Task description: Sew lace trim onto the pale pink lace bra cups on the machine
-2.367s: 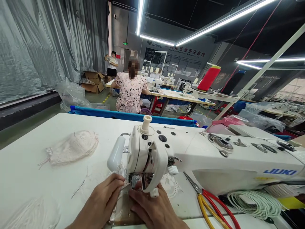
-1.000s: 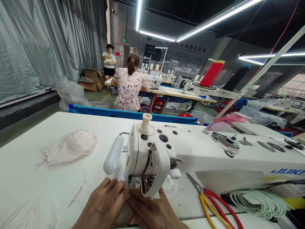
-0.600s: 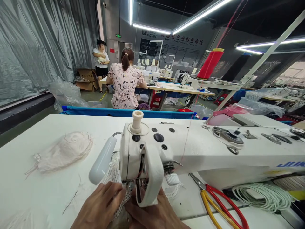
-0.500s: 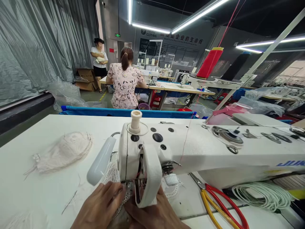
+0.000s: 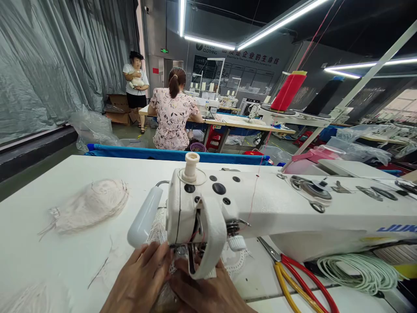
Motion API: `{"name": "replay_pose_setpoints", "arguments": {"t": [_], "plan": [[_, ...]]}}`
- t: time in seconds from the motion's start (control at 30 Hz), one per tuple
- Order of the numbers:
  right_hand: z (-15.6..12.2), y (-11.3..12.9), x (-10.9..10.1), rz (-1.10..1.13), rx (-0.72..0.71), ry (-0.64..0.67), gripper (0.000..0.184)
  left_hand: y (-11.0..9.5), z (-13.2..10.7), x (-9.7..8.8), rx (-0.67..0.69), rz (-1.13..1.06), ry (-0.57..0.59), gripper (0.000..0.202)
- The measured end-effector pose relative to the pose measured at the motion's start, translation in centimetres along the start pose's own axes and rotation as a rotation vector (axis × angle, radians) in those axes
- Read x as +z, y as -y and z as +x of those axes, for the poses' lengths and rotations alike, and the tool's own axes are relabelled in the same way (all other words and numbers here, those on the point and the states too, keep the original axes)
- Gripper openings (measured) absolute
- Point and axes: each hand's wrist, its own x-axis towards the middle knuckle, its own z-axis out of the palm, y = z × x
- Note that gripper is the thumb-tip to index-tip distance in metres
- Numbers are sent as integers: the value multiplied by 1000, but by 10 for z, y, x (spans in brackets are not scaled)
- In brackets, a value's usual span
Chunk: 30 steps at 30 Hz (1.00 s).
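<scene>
A white sewing machine (image 5: 273, 195) stands before me, red thread running down to its needle area. White lace fabric (image 5: 157, 232) lies under the machine head and comes out behind it. To the left of the needle, my left hand (image 5: 138, 278) is closed on the lace, fingertips close to the presser foot. My right hand (image 5: 208, 289) grips the lace just in front of the needle; the white thread take-up guard (image 5: 213, 237) covers part of its fingers. The needle itself is hard to make out.
A bundle of off-white lace pieces (image 5: 94, 204) lies left on the white table (image 5: 130, 169). Red-and-yellow-handled scissors (image 5: 301, 278) and a pale green cord coil (image 5: 358, 269) are at right. A red thread cone (image 5: 289, 91) stands above. Two people are beyond the table.
The view has shifted slightly, so the machine sits a little further right. Both hands stay on the lace at the needle, with only small finger movement.
</scene>
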Motion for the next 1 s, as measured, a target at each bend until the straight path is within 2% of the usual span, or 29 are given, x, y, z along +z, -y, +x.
{"name": "replay_pose_setpoints", "arguments": {"t": [0.07, 0.27, 0.6, 0.8, 0.9, 1.0], "plan": [[-2, 0, 1, -12, -15, 4, 23, -1, -2, 4, 9, -35, 17, 34], [-3, 0, 5, -32, -10, -102, 26, -1, 4, -3, 51, -60, -76, 32], [-3, 0, 4, -73, -4, -82, 31, 1, 2, 4, 32, -77, -48, 27], [-2, 1, 6, -39, 14, -102, 26, -5, 15, -7, 36, -118, -151, 35], [1, -1, 1, 25, 4, -141, 23, -10, 20, -14, 91, -133, -207, 40], [3, -6, -12, 121, 34, -139, 21, -11, 17, -15, 100, -195, -157, 40]]}}
